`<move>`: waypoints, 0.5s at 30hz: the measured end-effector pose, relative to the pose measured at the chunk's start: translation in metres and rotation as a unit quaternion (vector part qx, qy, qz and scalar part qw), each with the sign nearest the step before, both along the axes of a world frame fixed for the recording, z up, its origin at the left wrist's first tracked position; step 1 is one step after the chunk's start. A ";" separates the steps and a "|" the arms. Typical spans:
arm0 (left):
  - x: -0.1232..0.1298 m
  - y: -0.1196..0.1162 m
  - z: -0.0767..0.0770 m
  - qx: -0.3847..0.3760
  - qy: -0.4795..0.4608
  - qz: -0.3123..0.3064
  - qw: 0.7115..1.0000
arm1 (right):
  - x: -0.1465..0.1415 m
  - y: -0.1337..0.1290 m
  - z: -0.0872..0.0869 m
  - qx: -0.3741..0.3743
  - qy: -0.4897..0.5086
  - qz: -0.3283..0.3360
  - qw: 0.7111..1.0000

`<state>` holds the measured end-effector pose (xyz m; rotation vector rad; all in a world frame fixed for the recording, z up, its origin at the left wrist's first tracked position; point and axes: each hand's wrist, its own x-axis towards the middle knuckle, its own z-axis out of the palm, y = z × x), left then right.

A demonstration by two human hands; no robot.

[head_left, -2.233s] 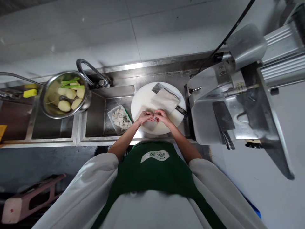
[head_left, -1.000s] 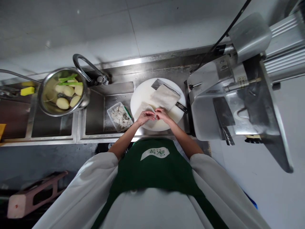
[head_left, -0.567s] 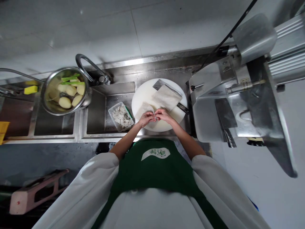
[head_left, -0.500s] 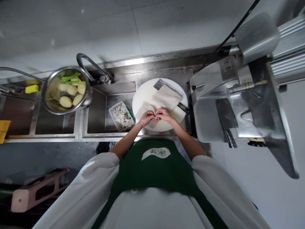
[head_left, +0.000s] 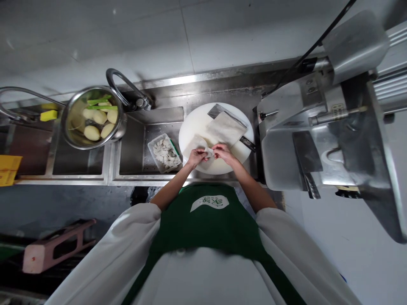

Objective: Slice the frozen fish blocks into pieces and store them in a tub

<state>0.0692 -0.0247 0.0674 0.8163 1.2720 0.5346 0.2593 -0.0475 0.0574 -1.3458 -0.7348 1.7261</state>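
A round white cutting board [head_left: 193, 118] lies over the sink. Above its near part, my left hand [head_left: 197, 157] and my right hand [head_left: 223, 153] pinch a small whitish piece [head_left: 209, 151] between them, fingers closed. A pale flat sheet [head_left: 194, 142] lies by my left hand. Farther back, a folded whitish cloth-like stack [head_left: 226, 128] covers part of a cleaver with a black handle [head_left: 247, 143]. Left of the board stands a clear tub of whitish pieces [head_left: 165, 153].
A metal bowl [head_left: 65, 127] with peeled potatoes and green stalks stands at the left, beside a faucet [head_left: 143, 103]. A slicing machine [head_left: 280, 156] with another cleaver [head_left: 307, 156] on it fills the right. A yellow sponge [head_left: 48, 115] is far left.
My hands have moved slightly apart, and more of the whitish piece shows between them. The whole view has shifted a little.
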 end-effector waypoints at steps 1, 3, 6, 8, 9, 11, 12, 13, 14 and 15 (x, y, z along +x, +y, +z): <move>-0.005 0.002 0.000 -0.008 0.017 0.016 1.000 | 0.000 0.001 0.000 -0.022 -0.010 -0.037 0.999; -0.016 0.006 0.000 -0.026 0.036 0.032 0.998 | 0.002 0.002 0.000 -0.050 -0.032 -0.092 0.994; -0.030 0.009 0.003 -0.036 0.044 0.035 0.998 | 0.008 -0.003 0.008 -0.030 -0.107 -0.107 0.988; -0.033 0.006 0.005 -0.014 0.043 0.039 0.998 | 0.008 -0.009 0.018 0.045 -0.211 -0.114 0.970; -0.031 0.004 0.005 0.003 0.040 0.043 0.998 | 0.006 -0.013 0.023 0.093 -0.266 -0.120 0.952; -0.024 -0.001 0.005 0.038 0.026 0.043 0.998 | -0.004 -0.020 0.032 0.181 -0.335 -0.110 0.918; -0.019 -0.004 0.004 0.050 0.016 0.042 0.998 | -0.011 -0.023 0.034 0.210 -0.339 -0.083 0.913; -0.015 -0.007 0.003 0.056 0.006 0.043 0.998 | -0.019 -0.025 0.033 0.228 -0.325 -0.042 0.917; -0.012 -0.009 0.002 0.053 -0.002 0.045 0.998 | -0.026 -0.026 0.031 0.235 -0.302 0.006 0.924; -0.011 -0.011 0.002 0.043 -0.009 0.049 0.998 | -0.033 -0.027 0.027 0.231 -0.278 0.048 0.931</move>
